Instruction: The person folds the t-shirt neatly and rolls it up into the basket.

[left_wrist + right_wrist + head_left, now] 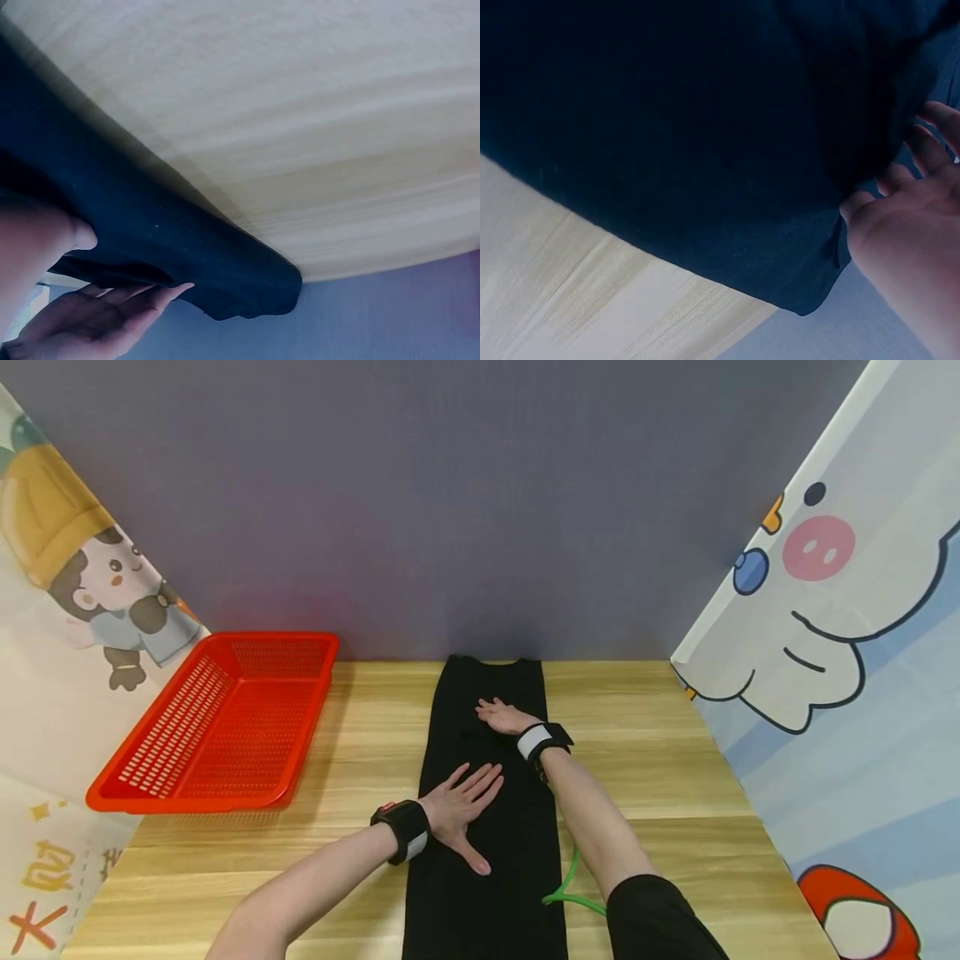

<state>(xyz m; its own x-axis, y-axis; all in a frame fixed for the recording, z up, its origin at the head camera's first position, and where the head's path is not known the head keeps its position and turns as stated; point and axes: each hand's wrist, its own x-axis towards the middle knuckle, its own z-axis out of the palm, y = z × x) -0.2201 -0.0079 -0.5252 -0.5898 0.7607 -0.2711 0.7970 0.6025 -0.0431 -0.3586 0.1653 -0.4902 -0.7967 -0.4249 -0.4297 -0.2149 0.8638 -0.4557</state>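
A long, narrow black garment (487,893), like trousers folded lengthwise, lies over the middle of the wooden table, its far end at the grey back panel. My left hand (461,810) rests on the cloth with fingers spread and thumb pointing out to the side. Farther up, near the far end, my right hand (506,717) lies over the garment with its fingers stretched out. In the right wrist view, fingertips (859,202) are right at the dark cloth (667,135). The left wrist view shows the garment's long edge (187,232) against the pale wood.
At the left stands a red plastic basket (247,743) with perforated walls. A thin green loop (573,893) shows beside the garment, partly behind my right forearm. The grey panel (480,510) closes off the back; printed sheets (892,693) flank both sides of the table.
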